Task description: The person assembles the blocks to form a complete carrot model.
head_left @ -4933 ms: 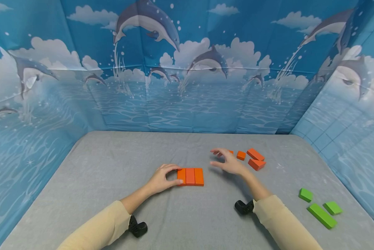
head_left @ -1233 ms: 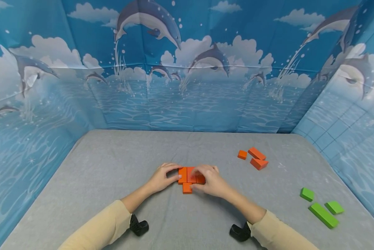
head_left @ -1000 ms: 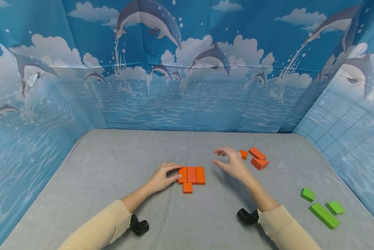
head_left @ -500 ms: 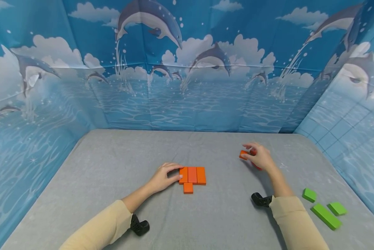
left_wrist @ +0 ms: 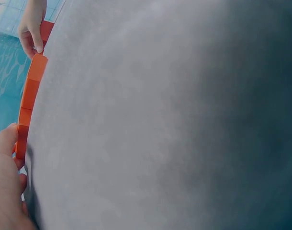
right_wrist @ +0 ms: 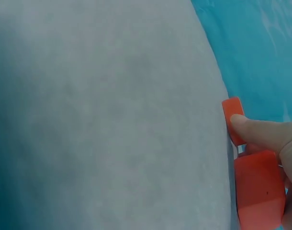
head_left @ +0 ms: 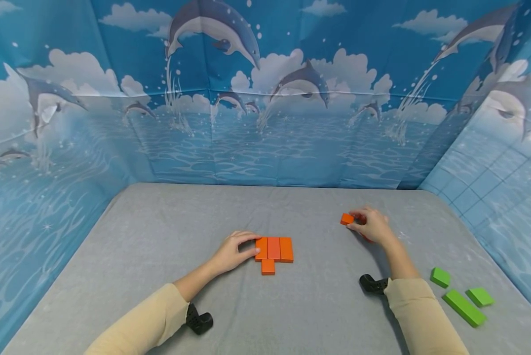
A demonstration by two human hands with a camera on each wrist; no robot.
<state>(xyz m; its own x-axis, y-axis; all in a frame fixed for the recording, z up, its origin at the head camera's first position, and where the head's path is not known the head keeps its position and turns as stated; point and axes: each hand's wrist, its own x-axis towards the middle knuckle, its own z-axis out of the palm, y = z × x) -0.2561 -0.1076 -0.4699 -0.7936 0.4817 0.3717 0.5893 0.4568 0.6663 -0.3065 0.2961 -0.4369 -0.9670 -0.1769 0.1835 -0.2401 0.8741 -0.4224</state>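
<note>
Three orange blocks stand side by side in a row (head_left: 274, 249), with a smaller orange block (head_left: 268, 267) against the near side. My left hand (head_left: 231, 252) grips the row's left block (head_left: 261, 248) between thumb and fingers. Farther right, my right hand (head_left: 371, 225) pinches a small orange block (head_left: 347, 219) at its right end; the right wrist view shows the thumb on this block (right_wrist: 233, 120). Under the right hand lie more orange blocks, mostly covered in the head view; one large orange block (right_wrist: 260, 189) shows plainly in the right wrist view.
Several green blocks lie on the right of the grey cloth-covered table (head_left: 194, 212): a long one (head_left: 464, 307) and two smaller ones, including a pointed block (head_left: 440, 277). A dolphin-printed blue curtain (head_left: 265, 138) hangs behind and at the sides.
The right hand set a small orange block below the row, then went back right to the loose orange blocks and took hold of another small one. The left hand has stayed at the row.
</note>
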